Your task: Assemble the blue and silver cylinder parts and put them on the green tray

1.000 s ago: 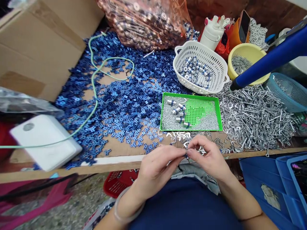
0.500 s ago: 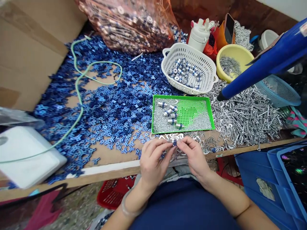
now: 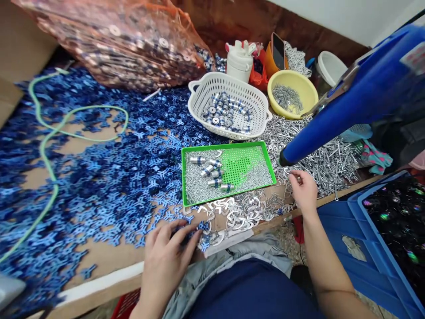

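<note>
Two hands well apart: left hand [image 3: 166, 261] half-closed, fingers [image 3: 179, 232] curled on blue three-armed pieces [image 3: 204, 243] at board edge; right hand [image 3: 303, 190] pinched, held item too small to tell, just above silver clips [image 3: 242, 217]; green tray [image 3: 270, 164] beside clips, holding capped cylinders [image 3: 214, 182]; white basket [image 3: 212, 77] of cylinders behind; yellow bowl [image 3: 314, 95] farther right

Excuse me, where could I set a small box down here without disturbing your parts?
The bare brown board between the blue three-armed pieces and the white front edge, left of your left hand, is freest. Around the green tray, silver pins and clips crowd it.
</note>
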Available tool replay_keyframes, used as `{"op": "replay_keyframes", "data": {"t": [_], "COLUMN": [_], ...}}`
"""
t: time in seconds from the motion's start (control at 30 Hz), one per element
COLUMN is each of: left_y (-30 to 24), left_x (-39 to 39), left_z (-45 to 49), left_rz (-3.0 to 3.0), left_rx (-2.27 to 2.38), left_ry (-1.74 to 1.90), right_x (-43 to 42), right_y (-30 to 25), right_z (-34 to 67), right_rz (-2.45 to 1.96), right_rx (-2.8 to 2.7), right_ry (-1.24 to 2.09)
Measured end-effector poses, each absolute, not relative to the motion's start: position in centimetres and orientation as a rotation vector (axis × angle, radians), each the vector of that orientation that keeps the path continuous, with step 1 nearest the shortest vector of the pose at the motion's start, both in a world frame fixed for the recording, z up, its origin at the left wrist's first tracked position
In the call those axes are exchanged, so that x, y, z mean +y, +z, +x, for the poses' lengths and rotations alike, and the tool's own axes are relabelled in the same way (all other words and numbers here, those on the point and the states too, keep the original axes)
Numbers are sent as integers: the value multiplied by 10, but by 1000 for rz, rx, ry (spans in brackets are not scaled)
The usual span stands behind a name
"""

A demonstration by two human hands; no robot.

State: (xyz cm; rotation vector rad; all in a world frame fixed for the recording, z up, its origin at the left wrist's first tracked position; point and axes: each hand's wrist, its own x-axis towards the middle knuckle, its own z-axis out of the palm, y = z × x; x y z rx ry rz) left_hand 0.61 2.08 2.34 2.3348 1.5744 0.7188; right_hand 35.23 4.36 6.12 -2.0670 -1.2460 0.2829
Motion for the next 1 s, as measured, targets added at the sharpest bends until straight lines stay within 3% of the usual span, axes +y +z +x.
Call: {"op": "replay_keyframes", "data": {"t": [0.23, 0.5, 0.7, 0.8, 0.87, 1.0], "left_y": [14, 17, 30, 50, 64, 76], "left_x": [28, 28, 30, 38, 46, 66], "left_z": [-2, 3, 14, 46, 80, 162], "left_rz": [2373, 2456, 2432, 2462, 2510, 2605], "left_rx": [1537, 1569, 1602, 1361, 1097, 785], "left_ry": [737, 813, 1017, 1094, 948, 217], "right_x": [84, 117, 75, 48, 33, 14], "right_y": [50, 50, 73, 68, 60, 50], "right_z": [397, 403, 396, 381, 372, 365], "right_rz": [-2147, -2017, -1800, -1711, -1672, -1611], "right_rx": [-1371, -1348, -1020, -868, -760, -603], "right_ry": [69, 353, 689, 921, 977, 916]}}
